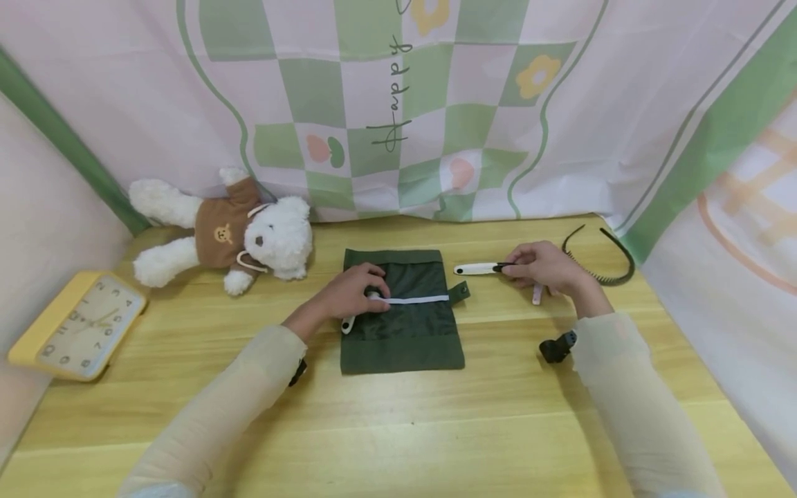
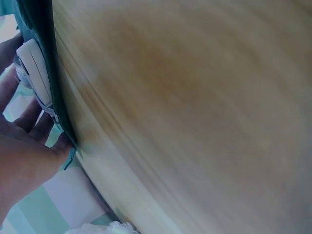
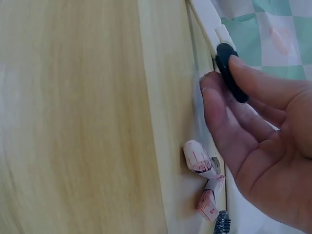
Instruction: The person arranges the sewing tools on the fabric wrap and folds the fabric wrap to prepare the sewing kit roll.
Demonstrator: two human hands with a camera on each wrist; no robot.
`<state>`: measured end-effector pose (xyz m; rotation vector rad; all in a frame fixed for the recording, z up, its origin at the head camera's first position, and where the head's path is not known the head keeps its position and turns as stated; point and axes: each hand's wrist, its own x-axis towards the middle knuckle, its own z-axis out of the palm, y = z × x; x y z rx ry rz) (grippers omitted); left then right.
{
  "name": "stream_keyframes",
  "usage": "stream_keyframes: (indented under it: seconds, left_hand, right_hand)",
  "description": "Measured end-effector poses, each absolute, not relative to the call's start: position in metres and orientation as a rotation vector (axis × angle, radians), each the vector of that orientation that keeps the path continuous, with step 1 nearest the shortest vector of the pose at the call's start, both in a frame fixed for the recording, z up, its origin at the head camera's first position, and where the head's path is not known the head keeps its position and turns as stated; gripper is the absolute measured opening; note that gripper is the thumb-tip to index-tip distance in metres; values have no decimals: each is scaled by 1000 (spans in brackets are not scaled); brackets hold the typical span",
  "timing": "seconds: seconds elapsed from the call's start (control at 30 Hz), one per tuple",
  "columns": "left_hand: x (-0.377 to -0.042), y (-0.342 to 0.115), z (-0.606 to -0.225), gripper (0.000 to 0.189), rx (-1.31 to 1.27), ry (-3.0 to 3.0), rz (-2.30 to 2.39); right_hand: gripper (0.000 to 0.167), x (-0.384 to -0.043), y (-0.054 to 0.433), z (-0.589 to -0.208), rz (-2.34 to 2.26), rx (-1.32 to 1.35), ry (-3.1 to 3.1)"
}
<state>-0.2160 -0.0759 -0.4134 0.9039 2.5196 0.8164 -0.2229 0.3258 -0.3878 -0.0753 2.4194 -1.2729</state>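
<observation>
Right wrist view first: the right hand (image 3: 265,161) pinches the black end of a slim white-handled tool (image 1: 476,269) between thumb and fingertips, so I have it by one end while the white body reaches away over the table (image 1: 398,429), toward the green fabric pouch (image 1: 405,353). I judge the tool light and stiff, probably smooth plastic and a little slippery; a hold nearer its middle should curb any swivel, and since I can't tell whether it hides a blade, I'd keep my fingertips off the seams. Just below that hand lies a folded pink measuring tape (image 3: 196,158), likely soft and springy, best taken across its bundle. The left hand (image 1: 351,292) rests over the pouch's left side, fingers somewhat spread, the tips at the white strip (image 1: 420,300) across it; whether they pinch anything I can't tell. Under that hand, another white handle (image 1: 348,324) shows at the pouch's left edge. The pouch lies open and looks thin and limp, so I'd expect it to slide or ruck up unless pressed down near its hem. Its snap tab (image 1: 459,293) sticks out to the right, a handy stiff corner to grasp. Farther out, a toothed headband (image 1: 618,281) sits beyond the right hand, and a white plush bear (image 1: 283,238) lies on the far left.
</observation>
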Motion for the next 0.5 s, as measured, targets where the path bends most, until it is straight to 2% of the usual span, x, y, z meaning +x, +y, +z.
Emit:
stream_keyframes:
  seconds: [0.23, 0.5]
  left_hand:
    - [-215, -75, -412, 18, 895, 2523, 804]
    - [-215, -76, -412, 17, 897, 2514, 822]
  right_hand:
    - [36, -225, 323, -391, -1588, -97, 2309]
    - [40, -226, 318, -390, -1713, -75, 2280]
